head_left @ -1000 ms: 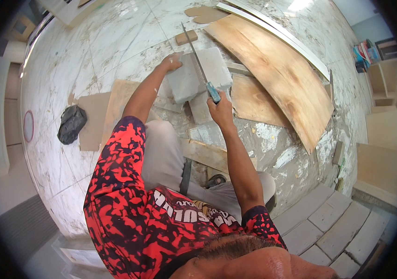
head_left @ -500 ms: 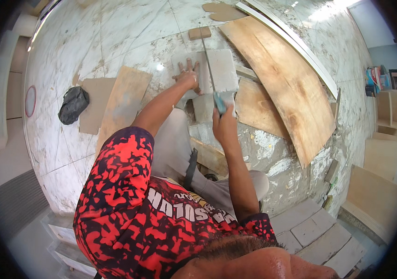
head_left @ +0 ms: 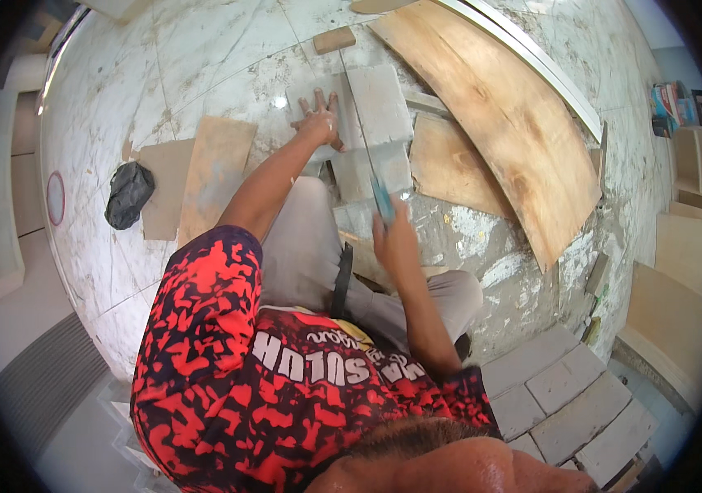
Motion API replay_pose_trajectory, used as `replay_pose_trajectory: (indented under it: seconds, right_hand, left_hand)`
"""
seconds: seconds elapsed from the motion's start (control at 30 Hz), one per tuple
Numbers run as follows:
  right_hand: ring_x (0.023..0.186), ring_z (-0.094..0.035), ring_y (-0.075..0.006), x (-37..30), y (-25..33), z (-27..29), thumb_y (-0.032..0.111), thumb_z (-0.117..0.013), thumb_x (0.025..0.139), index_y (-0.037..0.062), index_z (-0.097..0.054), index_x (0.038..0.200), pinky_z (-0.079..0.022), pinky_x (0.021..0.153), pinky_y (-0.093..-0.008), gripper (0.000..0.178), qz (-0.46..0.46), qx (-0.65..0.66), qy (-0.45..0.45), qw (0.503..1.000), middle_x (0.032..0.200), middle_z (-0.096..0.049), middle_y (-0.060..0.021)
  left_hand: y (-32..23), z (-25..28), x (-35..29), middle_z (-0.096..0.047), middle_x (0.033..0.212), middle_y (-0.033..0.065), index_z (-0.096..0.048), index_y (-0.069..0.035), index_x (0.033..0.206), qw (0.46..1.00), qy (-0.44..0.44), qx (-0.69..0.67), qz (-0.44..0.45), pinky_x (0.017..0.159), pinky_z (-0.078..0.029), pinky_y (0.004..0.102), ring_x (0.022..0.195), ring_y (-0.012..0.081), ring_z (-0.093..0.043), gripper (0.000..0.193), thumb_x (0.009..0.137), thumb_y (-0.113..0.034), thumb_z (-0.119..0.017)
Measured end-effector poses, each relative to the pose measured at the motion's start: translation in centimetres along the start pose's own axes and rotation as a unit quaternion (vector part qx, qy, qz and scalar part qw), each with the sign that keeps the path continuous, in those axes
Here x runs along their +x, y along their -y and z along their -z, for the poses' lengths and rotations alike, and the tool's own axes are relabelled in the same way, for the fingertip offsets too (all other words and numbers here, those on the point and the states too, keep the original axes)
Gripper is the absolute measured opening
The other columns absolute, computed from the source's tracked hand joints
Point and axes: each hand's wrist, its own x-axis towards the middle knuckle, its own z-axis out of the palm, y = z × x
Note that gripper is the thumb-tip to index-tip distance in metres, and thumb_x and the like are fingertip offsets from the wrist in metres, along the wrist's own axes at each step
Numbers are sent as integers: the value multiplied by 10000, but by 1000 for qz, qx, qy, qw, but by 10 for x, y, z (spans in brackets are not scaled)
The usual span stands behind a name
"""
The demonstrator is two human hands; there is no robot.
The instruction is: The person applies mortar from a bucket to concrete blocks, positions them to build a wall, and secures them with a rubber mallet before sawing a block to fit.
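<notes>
My right hand (head_left: 398, 234) is closed around the turquoise handle of a handsaw (head_left: 381, 197). Its long thin blade runs away from me across a pale grey block (head_left: 382, 103). To the left of the blade, my left hand (head_left: 316, 119) lies with fingers spread, pressed on the block's left part. Under the block's near end is another grey block (head_left: 359, 177). Beyond the saw's far tip lies a small brown piece (head_left: 334, 39). Whether the blade has cut into the block is too fine to make out.
A large curved wooden board (head_left: 494, 115) and a smaller plywood piece (head_left: 458, 168) lie to the right. On the left are a plywood strip (head_left: 217, 177), cardboard (head_left: 166, 185) and a crumpled black bag (head_left: 130, 195). Several grey blocks (head_left: 564, 390) are laid together at the lower right.
My right hand has drawn the saw slightly toward me along the block. The whole view has shifted a little; my left hand stays spread on the block.
</notes>
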Motion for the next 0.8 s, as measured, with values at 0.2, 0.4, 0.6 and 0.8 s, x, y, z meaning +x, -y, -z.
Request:
replay_pose_trajectory:
  seconds: [0.2, 0.4, 0.6, 0.8]
  right_hand:
    - [886, -573, -483, 4, -11, 6, 133, -532, 902, -31, -418, 1231, -475, 731, -509, 385, 57, 16, -27, 998, 1052, -550, -338]
    - [896, -570, -483, 12, -7, 0, 140, -547, 891, -43, -423, 1227, -477, 733, -504, 402, -23, -3, 20, 1000, 1058, -541, -352]
    - [924, -560, -482, 8, -19, -1, 185, -556, 887, 6, -440, 1215, -470, 764, -502, 392, 65, 20, -46, 997, 1022, -568, -319]
    - [944, -567, -472, -7, -18, 0, 192, -550, 897, 14, -422, 1259, -479, 770, -498, 424, 40, 1, -21, 999, 1088, -558, -302]
  left_hand:
    - [-10, 4, -7, 141, 1533, 143, 43, -182, 1487, 1000, 1, 13, 3, 1001, -263, 708, 1371, 501, 11, 1255, 620, -328, -853]
    - [-7, 4, 6, 131, 1528, 173, 50, -164, 1486, 1000, 6, 1, -13, 988, -254, 726, 1358, 528, -4, 1263, 618, -325, -854]
    - [-10, 3, 7, 124, 1534, 155, 45, -168, 1487, 1000, 4, 19, 5, 1003, -254, 711, 1367, 510, -13, 1282, 599, -344, -862]
    - [-8, 8, 8, 139, 1531, 157, 48, -159, 1486, 999, 20, 26, -7, 992, -257, 720, 1366, 511, -9, 1264, 615, -346, -850]
